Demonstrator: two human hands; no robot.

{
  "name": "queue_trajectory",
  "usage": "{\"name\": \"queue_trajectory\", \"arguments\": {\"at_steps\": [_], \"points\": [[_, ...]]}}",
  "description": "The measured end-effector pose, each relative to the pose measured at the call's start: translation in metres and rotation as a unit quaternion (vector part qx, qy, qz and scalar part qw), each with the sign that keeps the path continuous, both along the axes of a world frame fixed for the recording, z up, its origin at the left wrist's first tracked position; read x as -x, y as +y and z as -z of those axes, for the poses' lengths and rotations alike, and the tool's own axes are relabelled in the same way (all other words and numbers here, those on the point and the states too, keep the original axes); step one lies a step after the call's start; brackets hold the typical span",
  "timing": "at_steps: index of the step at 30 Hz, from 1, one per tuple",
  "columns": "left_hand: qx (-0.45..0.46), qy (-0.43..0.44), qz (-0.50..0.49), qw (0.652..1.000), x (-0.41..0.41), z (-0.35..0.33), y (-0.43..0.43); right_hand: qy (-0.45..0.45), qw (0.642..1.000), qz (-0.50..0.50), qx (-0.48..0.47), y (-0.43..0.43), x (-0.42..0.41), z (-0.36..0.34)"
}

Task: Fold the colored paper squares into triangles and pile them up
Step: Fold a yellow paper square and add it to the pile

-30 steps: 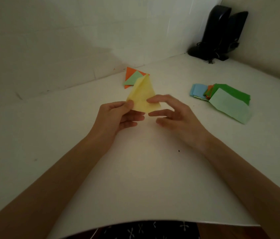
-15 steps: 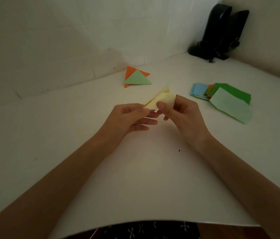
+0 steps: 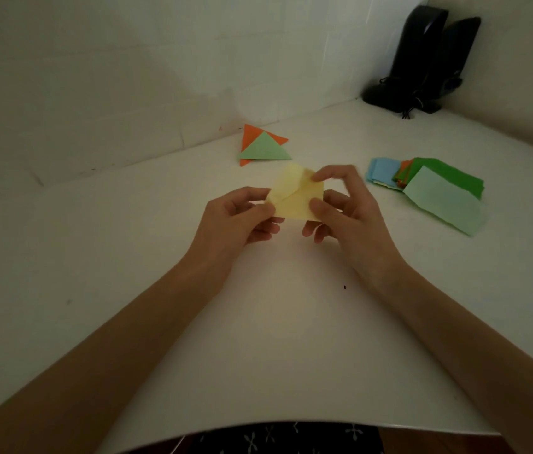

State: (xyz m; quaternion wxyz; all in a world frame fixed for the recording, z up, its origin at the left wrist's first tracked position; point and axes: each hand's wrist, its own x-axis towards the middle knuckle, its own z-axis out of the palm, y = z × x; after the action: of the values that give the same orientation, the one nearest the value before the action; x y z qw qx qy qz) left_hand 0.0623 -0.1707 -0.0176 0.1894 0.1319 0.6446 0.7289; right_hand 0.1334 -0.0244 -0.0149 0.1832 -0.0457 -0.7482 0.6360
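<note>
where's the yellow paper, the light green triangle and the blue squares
yellow paper point(image 3: 294, 201): head view, middle of its visible face.
light green triangle point(image 3: 264, 149): head view, centre of its top face.
blue squares point(image 3: 381, 172): head view, uncovered left part of the stack.

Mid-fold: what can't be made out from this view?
Head view only.
yellow paper: its edges under the left hand and right hand; alignment unclear.
orange triangle: mostly covered by the green triangle.
stack: sheet count, hidden by the top light green sheet.
</note>
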Motion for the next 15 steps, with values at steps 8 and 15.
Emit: {"name": "queue_trajectory", "arguments": {"at_steps": [8,15], "points": [[-0.047,-0.049,0.003,0.998,0.0050,-0.0028,-0.0016,-0.036,0.995,-0.007,-0.088,0.0019,0.0018,0.0033],[0.082,0.164,0.040,0.982,-0.0030,-0.0023,-0.0008,-0.004,0.989,0.061,-0.138,0.0074,0.0052,0.0042]]}}
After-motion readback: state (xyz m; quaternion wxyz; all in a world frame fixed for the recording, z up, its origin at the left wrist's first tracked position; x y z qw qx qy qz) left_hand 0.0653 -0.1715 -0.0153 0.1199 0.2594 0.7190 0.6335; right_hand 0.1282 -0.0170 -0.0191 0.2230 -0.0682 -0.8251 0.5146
